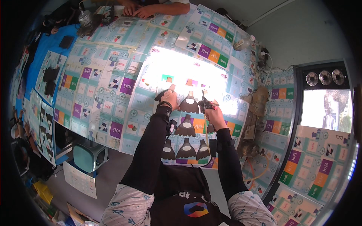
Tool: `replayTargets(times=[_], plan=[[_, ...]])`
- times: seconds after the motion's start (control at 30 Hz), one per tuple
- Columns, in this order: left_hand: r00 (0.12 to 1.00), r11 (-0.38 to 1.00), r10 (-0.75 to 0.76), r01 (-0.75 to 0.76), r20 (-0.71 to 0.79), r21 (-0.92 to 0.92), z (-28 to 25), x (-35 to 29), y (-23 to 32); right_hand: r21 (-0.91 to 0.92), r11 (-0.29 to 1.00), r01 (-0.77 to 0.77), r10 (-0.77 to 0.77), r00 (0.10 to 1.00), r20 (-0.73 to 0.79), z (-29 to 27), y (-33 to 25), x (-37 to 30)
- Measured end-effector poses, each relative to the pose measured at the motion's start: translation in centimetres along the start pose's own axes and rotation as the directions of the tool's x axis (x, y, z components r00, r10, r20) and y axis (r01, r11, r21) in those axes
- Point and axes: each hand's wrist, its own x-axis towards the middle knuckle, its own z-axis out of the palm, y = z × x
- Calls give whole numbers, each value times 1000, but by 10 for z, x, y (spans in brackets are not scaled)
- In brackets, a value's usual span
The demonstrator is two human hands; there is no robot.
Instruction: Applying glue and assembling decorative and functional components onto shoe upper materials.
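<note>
My left hand (170, 98) is closed on a dark fan-shaped piece (160, 96), partly hidden under the fingers, at the left end of the back row. My right hand (215, 116) grips a black spray gun (204, 103), its nozzle pointing away from me. A thin yellowish hose hangs down from the gun. Between both hands lies another dark fan-shaped piece (189, 101) with a pale oval on it. Nearer me sit a similar piece (185, 127) and a front row with a middle piece (186, 150). Strong glare whitens the sheet beyond my hands.
Printed sheets (124, 71) cover the table. At the far side another person's hands (139, 11) rest on it. A clear bottle (244, 43) stands at the back right, and stained lumpy objects (259, 101) line the right edge. A teal stool (90, 156) stands at the lower left.
</note>
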Motion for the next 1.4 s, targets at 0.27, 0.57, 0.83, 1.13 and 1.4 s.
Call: replayTargets(times=[0.27,0.57,0.83,1.13,1.4], plan=[[1000,1000,14,-14,-20,8,3,1,-2,179,971,-159,157,987,28,0,-15,-9],[1000,1000,2,-2,11,19,1,1,0,481,833,-274,220,961,166,8,-66,-16],[1000,1000,-8,8,10,12,-1,1,-1,451,853,-262,228,965,129,9,-55,-17],[997,1000,10,-10,-73,2,13,5,-10,356,901,-246,248,968,40,0,-33,-18],[1000,1000,-1,1,3,10,5,6,-3,462,860,-216,216,975,53,4,-51,-16]])
